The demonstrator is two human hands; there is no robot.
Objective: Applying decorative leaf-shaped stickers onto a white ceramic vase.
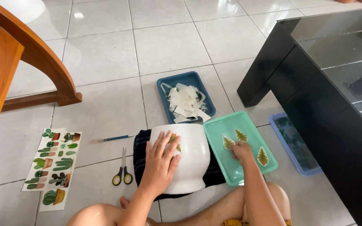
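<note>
Your L hand [161, 161] lies flat, fingers spread, on the white pot [187, 157], which rests on its side on a dark cloth [141, 161] btwn your knees. Your R hand [241, 151] pinches a leaf sticker [228, 142] in the green tray [248, 167], just right of the pot. Scissors [122, 171] and sticker sheet [53, 167] lie to the left.

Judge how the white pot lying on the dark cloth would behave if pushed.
The white pot lies on its side, so its round body would probably roll. The dark cloth may slow it. It looks glazed ceramic: likely heavy, slippery, breakable on the tile floor.
</note>
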